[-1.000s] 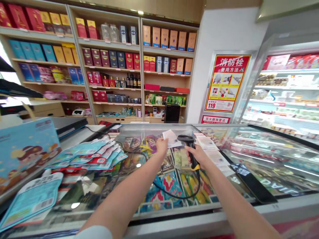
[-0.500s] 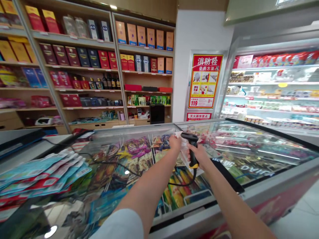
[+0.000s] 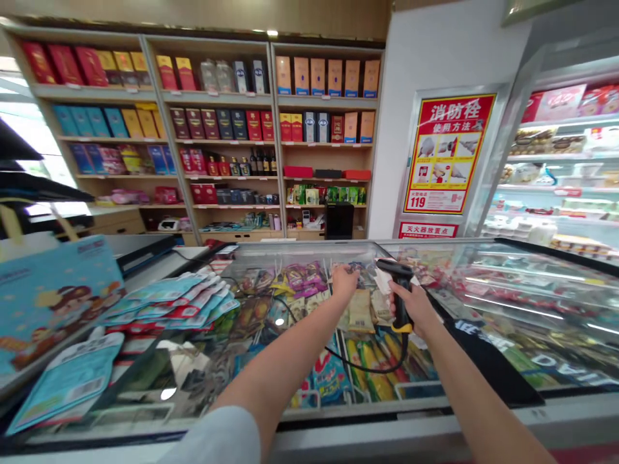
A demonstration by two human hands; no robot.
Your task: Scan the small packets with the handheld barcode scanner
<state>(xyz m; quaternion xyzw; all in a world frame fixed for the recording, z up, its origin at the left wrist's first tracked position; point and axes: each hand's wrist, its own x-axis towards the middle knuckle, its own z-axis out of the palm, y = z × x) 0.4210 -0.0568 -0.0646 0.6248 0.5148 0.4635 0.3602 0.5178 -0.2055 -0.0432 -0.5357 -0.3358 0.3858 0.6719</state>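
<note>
My right hand [image 3: 414,308] is wrapped round the handle of a black barcode scanner [image 3: 397,278] with a yellow band and a black cable [image 3: 363,367] trailing toward me. It is held upright over the glass lid of a chest freezer [image 3: 271,258]. My left hand [image 3: 344,281] reaches out beside it, fingers curled down on the glass. Whether it holds anything I cannot see. White paper slips [image 3: 384,283] lie on the glass between the two hands. Frozen snack packs [image 3: 360,312] show through the lid.
A fan of teal and red flat packets [image 3: 169,299] lies on the freezer's left side, beside a blue cartoon box [image 3: 53,293]. Shelves of boxed goods [image 3: 232,122] line the back wall. A red fire-hydrant poster [image 3: 447,151] and an open cooler [image 3: 561,167] stand at the right.
The white slip that my left hand held up a second ago is no longer raised; the hand now rests low on the glass. My head swung right, then back left.
</note>
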